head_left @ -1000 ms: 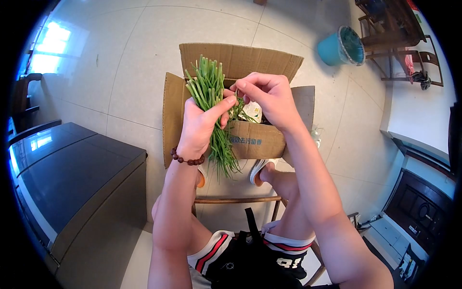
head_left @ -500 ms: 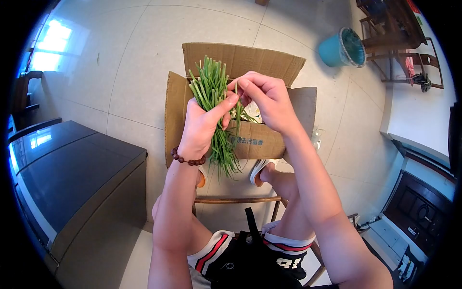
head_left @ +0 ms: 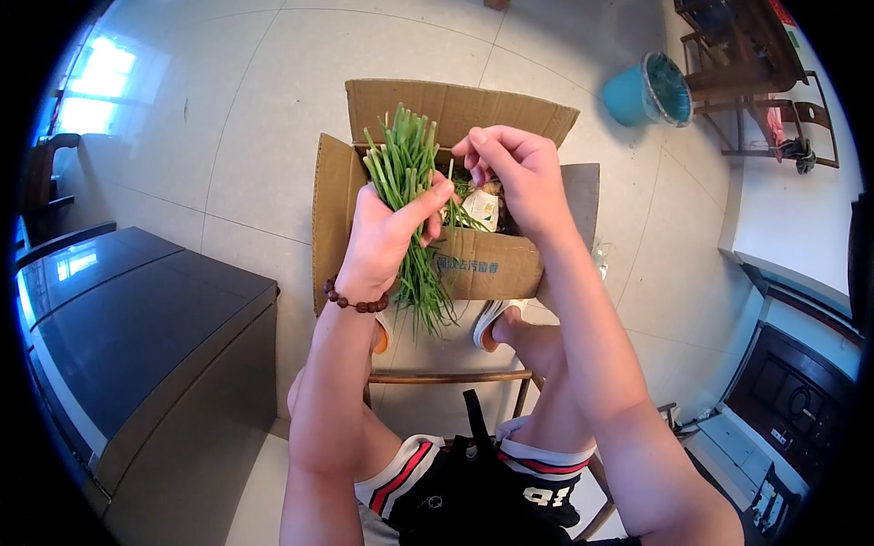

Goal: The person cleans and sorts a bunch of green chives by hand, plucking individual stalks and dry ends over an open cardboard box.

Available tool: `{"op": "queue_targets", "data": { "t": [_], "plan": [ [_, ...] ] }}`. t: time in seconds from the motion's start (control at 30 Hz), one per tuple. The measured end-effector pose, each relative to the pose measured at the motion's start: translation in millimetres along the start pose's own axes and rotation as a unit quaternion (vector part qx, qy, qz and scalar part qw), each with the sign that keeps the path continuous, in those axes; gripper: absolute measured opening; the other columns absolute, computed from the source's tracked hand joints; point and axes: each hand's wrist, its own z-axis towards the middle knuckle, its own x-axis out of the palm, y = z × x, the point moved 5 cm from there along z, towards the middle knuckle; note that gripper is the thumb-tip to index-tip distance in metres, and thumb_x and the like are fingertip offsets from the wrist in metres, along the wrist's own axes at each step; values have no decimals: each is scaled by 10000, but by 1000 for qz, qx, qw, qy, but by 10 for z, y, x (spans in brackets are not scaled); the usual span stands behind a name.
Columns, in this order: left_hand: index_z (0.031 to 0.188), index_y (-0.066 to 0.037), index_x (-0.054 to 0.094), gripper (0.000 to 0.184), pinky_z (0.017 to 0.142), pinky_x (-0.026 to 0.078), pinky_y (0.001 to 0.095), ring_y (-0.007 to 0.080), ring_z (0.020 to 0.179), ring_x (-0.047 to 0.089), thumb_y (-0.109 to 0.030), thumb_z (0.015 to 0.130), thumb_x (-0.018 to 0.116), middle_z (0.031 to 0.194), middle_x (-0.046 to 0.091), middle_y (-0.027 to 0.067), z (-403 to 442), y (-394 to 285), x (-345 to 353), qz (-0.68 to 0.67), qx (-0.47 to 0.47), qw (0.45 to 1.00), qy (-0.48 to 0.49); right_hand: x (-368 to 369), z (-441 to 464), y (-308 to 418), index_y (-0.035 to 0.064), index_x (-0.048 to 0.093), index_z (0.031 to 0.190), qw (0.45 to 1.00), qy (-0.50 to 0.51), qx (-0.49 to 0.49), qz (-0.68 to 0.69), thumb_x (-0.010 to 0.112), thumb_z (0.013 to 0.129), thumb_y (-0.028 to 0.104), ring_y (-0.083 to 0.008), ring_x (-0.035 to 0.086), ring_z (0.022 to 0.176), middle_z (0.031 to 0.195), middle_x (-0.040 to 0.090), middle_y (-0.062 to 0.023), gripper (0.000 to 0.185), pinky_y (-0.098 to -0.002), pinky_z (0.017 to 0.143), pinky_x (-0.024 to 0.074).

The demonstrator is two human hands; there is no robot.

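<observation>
My left hand [head_left: 391,227] is wrapped round a thick bunch of green chives [head_left: 401,164], the pale cut ends upward and the thin leaf tips hanging down. A single stalk stands apart from the bunch, just right of my left fingers. To the right, my right hand [head_left: 514,168] has thumb and forefinger pressed together, clear of the bunch; whatever is between them, if anything, is too small to make out. Beneath both hands stands an open cardboard box [head_left: 473,264]. Inside it I see a white printed packet [head_left: 482,209] and some loose green bits, partly hidden by my hands.
My slippered feet [head_left: 492,326] stand at the near side of the box. A blue lined bin [head_left: 648,89] is on the tiled floor at the far right, beside wooden furniture [head_left: 742,73]. A dark cabinet [head_left: 150,309] stands at the left.
My right hand has moved a little up and right, away from the chives and my left hand. More of the box's contents now shows. The left hand keeps its hold, hardly moved.
</observation>
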Motion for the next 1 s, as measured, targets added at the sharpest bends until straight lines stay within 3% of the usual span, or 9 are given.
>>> {"op": "queue_targets", "data": {
  "t": [0.03,0.2,0.47,0.73,1.0],
  "plan": [
    [1026,-19,644,157,507,417,234,88,620,563,-137,933,689,884,669,59,2,9,-11,7,-1,1000,5,-7,2,1,-11,744,918,1000,8,12,4,692,945,157,-42,564,671,760,677,-3,179,-215,613,457],
    [1017,-20,642,159,505,413,235,87,614,561,-141,930,700,866,659,51,9,5,-16,-6,4,1000,6,89,-53,-17,-1,755,942,997,59,9,-38,744,894,109,-38,593,708,797,710,-12,120,-205,637,474],
    [1016,-35,635,165,510,410,238,95,608,561,-143,922,716,863,631,21,-35,14,44,1,-21,999,44,85,-39,-40,1,740,932,1000,13,17,15,726,919,144,-48,563,662,763,686,-3,144,-219,606,457],
    [1062,-27,609,197,519,415,235,95,608,559,-112,918,712,909,662,61,-53,21,84,1,-37,996,81,72,0,-83,-10,711,961,997,6,19,69,704,939,156,-55,550,658,792,668,-5,168,-219,614,454],
    [1074,-31,607,208,512,419,232,96,594,560,-96,910,718,889,662,58,-44,17,72,5,-32,998,55,106,-27,-45,3,679,948,997,-17,25,67,696,947,158,-70,560,666,773,641,-6,156,-224,603,452]
  ]
}}
